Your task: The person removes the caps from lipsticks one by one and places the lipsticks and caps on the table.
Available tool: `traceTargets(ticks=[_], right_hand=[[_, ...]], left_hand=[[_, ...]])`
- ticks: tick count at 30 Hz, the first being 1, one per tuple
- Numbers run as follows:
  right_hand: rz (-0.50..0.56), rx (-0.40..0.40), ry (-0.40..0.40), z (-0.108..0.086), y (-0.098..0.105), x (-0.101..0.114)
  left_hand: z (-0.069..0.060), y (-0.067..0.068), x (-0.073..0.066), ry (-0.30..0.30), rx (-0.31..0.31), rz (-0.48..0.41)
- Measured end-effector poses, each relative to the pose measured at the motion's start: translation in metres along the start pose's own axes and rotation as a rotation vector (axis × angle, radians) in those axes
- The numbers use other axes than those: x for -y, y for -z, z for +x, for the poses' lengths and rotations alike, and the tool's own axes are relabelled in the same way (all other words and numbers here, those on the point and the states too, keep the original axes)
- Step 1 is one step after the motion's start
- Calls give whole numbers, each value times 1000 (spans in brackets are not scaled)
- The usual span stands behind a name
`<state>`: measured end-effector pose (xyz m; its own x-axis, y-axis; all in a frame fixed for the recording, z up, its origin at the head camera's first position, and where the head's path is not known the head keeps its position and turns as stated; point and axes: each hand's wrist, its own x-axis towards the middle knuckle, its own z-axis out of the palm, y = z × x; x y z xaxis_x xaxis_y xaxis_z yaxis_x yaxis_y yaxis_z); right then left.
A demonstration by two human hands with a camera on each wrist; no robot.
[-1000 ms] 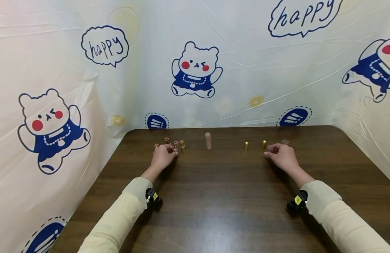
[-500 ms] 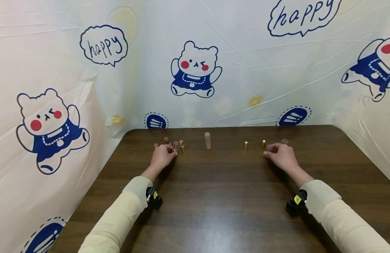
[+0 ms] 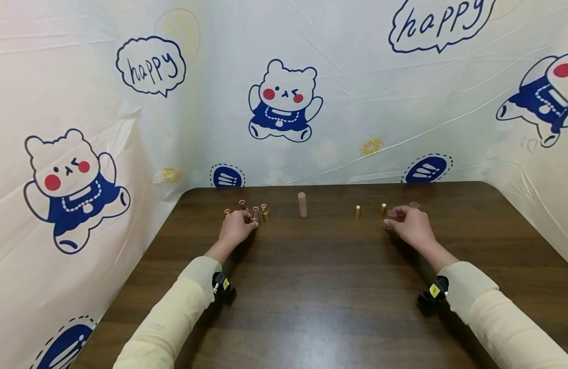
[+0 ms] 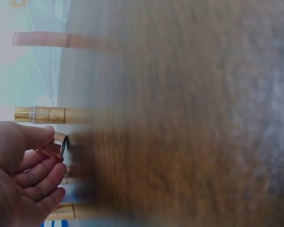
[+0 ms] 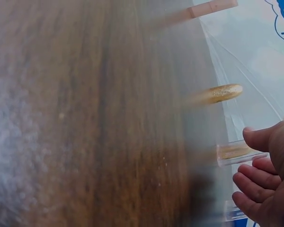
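My left hand (image 3: 235, 227) pinches a shiny rose-gold lipstick tube part (image 4: 59, 144) between thumb and fingers at the back left of the table; in the left wrist view it is tilted. Just right of it stands a gold patterned lipstick tube (image 3: 265, 212). Other metallic tubes stand behind and left of that hand, such as a rose-gold one (image 3: 243, 205), partly hidden. My right hand (image 3: 412, 226) pinches a clear, hollow lipstick cap (image 5: 222, 156) at the back right. Through the clear wall shows a gold bullet-shaped piece (image 3: 383, 209) behind it.
Midway along the back stands a pale pink lipstick tube (image 3: 303, 205). Another gold rounded piece (image 3: 357, 212) is left of my right hand. A second clear cap (image 3: 415, 205) stands behind that hand. A printed cloth (image 3: 339, 102) hangs behind the dark wooden table (image 3: 311, 287).
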<state>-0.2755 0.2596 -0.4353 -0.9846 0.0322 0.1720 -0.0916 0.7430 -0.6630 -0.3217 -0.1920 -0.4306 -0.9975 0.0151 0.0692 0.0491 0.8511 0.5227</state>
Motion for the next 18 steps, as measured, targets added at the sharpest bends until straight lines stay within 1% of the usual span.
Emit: traceTargets(ticks=[3,5,8,13,15,18], right_hand=[[15,-2,-4,0,2,3],[24,-19,5,-1,3,5],[35,-78,34,-2,3,9],[67,-198,80,-2,2,18],[80,-229,94,-1,1,21],[108,-250,116,0,-2,27]], left_hand=[[0,1,1,0,-1,5],[-1,1,1,1,-2,8],[-2,1,2,2,0,12],[-3,2,2,6,-3,11],[-4,2,1,5,-3,11],[-4,2,1,5,1,10]])
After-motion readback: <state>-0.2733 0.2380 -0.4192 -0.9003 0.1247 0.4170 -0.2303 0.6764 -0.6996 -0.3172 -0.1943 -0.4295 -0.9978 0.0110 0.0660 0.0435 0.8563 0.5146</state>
